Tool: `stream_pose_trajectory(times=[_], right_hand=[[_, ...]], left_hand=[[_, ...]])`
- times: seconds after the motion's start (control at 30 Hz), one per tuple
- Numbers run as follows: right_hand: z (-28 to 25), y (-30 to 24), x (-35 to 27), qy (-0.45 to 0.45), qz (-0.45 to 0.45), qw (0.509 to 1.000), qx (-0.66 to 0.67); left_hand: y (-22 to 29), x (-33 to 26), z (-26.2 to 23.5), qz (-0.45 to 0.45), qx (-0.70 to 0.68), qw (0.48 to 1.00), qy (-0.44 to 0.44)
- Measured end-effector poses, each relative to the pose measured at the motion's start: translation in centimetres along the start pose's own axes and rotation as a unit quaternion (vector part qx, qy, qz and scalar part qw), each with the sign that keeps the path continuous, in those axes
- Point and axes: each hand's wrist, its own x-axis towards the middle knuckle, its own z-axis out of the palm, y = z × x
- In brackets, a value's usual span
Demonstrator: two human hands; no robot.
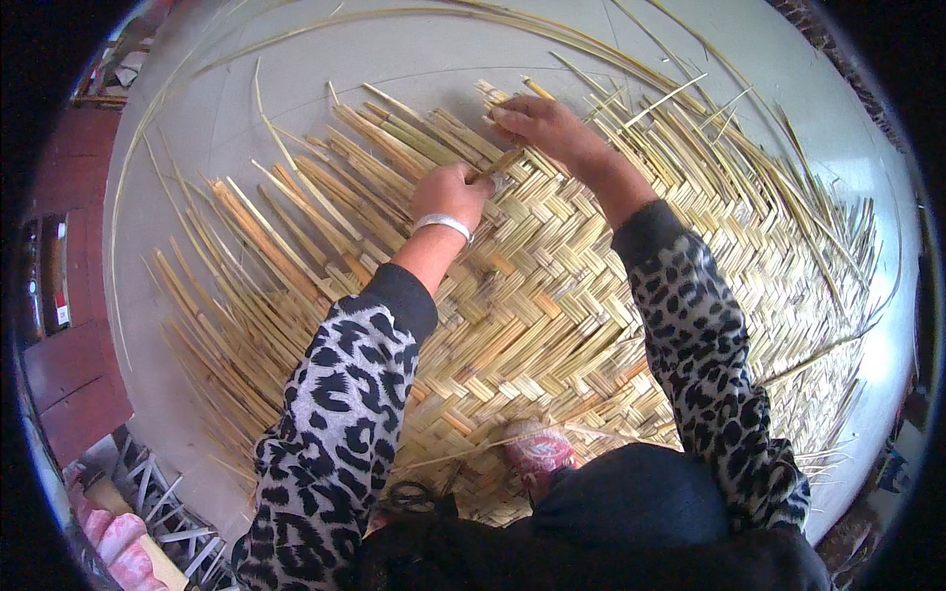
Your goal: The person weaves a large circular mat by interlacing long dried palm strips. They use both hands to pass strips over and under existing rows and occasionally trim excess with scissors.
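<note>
A large herringbone mat (pixel 532 315) of split cane lies under both my arms, with loose strip ends (pixel 296 197) fanning out past its left and far edges. My left hand (pixel 451 200), a pale bangle (pixel 443 225) at its wrist, is closed round a short brownish cane strip (pixel 501 164) at the edge of the weave. Just beyond it to the right, my right hand (pixel 545 130) has its fingers curled and its thumb pressed against cane strip ends at the far edge. Its fingertips are partly hidden.
Long thin strips (pixel 414 14) curve over the grey floor (pixel 286 79) beyond the mat. My shoe (pixel 537 448) rests on the mat near me. Reddish-brown wooden panels (pixel 74 295) stand at the left. A pink cloth (pixel 113 537) lies at the lower left.
</note>
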Motion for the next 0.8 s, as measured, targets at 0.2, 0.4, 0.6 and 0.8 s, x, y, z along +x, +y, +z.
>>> stream_pose_trajectory(times=[0.2,0.4,0.6,0.8], right_hand=[[1.1,-0.8,6.2,-0.056,0.008,0.949,-0.311],[2.3,-2.2,7.2,-0.158,0.132,0.964,-0.168],[2.1,-2.7,6.8,-0.196,0.137,0.945,-0.223],[1.7,-2.4,6.4,-0.244,-0.007,0.946,-0.212]], left_hand=[[0.3,-0.4,0.0,0.006,-0.019,0.997,0.073],[0.5,-0.6,0.0,-0.039,-0.03,0.99,0.131],[0.3,-0.3,0.1,-0.078,-0.104,0.977,0.168],[-0.7,0.5,0.3,-0.071,-0.125,0.983,0.113]])
